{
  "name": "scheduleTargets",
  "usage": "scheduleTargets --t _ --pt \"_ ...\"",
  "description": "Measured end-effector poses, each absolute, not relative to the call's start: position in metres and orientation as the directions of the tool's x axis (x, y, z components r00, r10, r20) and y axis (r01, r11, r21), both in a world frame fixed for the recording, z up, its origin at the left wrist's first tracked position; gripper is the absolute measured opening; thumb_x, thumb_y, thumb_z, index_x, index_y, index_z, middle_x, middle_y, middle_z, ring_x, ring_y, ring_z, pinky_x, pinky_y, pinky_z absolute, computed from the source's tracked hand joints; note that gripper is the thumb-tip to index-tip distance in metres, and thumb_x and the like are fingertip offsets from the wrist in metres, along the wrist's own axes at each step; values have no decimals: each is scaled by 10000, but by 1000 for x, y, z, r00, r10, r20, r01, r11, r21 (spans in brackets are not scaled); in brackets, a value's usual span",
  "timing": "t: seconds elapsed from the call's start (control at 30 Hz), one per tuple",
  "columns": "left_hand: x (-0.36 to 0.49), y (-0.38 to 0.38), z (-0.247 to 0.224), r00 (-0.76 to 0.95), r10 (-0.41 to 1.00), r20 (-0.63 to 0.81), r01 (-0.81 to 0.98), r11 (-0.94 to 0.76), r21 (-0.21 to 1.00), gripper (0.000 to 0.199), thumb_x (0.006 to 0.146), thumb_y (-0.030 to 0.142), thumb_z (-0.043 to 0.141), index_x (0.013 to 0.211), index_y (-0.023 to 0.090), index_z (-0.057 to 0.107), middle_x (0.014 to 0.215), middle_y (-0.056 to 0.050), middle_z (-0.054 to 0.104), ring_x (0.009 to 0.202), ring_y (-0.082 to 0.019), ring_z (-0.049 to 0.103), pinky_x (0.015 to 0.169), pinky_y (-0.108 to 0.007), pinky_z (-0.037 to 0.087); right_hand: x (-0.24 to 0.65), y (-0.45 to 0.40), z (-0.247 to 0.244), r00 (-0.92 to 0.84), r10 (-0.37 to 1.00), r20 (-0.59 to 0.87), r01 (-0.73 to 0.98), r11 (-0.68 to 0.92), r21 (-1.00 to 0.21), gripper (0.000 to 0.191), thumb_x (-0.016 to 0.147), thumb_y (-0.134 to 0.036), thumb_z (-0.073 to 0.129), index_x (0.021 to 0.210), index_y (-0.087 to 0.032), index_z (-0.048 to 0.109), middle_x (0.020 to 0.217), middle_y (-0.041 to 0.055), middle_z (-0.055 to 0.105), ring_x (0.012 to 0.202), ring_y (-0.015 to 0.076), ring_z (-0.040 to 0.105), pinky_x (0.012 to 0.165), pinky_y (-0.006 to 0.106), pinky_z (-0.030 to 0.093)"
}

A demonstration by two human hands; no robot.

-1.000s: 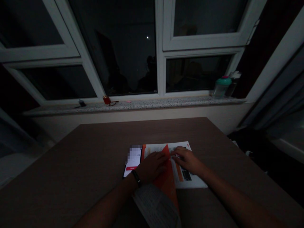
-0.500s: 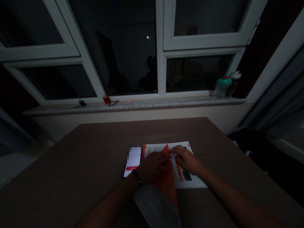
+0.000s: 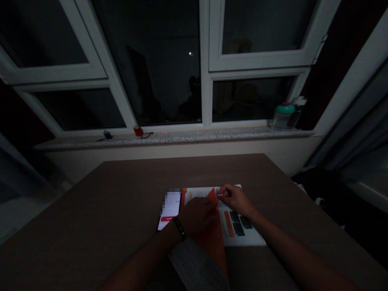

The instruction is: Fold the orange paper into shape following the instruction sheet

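Tabletop (image 3: 130, 182) bears orange page (image 3: 217, 244) lengthwise, tip toward window (image 3: 205, 89)

Dim Light Is Swallowing Details

At lower centre, the left hand (image 3: 196, 216) is covering part of an orange sheet (image 3: 217, 246). A grey printed page (image 3: 197, 262) is running off the bottom edge, its text blurring. Pixelation is masking the upper left of the phone (image 3: 171, 208). Whether the right hand (image 3: 238, 200) is pinching anything is proving too small to tell. At left, a dark object (image 3: 107, 134) is defying identification.
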State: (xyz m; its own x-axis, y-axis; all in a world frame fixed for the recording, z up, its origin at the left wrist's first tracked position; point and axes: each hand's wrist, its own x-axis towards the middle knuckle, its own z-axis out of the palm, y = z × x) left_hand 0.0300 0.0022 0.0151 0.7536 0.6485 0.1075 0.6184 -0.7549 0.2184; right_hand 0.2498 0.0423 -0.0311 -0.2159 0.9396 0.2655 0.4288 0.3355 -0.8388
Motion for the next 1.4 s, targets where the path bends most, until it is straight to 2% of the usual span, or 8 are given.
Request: scheduleTargets --t 0.17,0.37,0.63,1.1,1.3,1.4 --pt "27 0 9 728 671 141 633 -737 236 292 980 347 518 1235 213 562 1220 -67 626 1122 -249 580 972 -391 435 245 49 -42 -171 953 251 399 300 -867 154 749 -299 677 840 -176 654 678 -7 626 633 139 586 580 235 456" --pt "24 -1 7 736 660 148 624 -747 229 361 979 313 533 1325 210 509 1322 -67 583 1182 -249 551 1021 -412 411 243 47 -43 -195 957 216 398 279 -874 126 752 -267 668 835 -181 630 636 -22 613 581 129 569 536 222 431" --pt "24 -1 6 737 661 144 625 -746 229 315 982 326 526 1275 211 540 1272 -64 601 1142 -249 564 998 -405 427 239 46 -39 -149 942 300 506 333 -796 86 768 -211 625 844 -187 591 652 -32 567 592 130 535 567 228 405" --pt "24 -6 12 789 603 116 558 -782 277 252 989 275 501 1224 204 562 1205 -55 626 1115 -230 579 974 -357 435 248 36 -38 -393 876 281 475 455 -754 140 754 -197 653 751 -201 513 653 -49 558 577 111 493 541 202 345" --pt "24 -6 13 782 614 102 575 -776 259 179 992 308 495 1095 206 599 1122 -49 639 1049 -228 590 916 -340 455 245 45 -38 -305 882 360 544 472 -694 101 768 -190 609 736 -201 514 660 -33 559 612 130 519 570 216 354" --pt "24 -6 15 786 611 94 574 -778 255 196 1001 322 474 1094 202 598 1118 -53 635 1047 -226 589 917 -338 455 245 51 -39 -224 892 392 593 444 -672 77 763 -183 592 740 -201 521 667 -25 571 615 135 533 585 224 363"
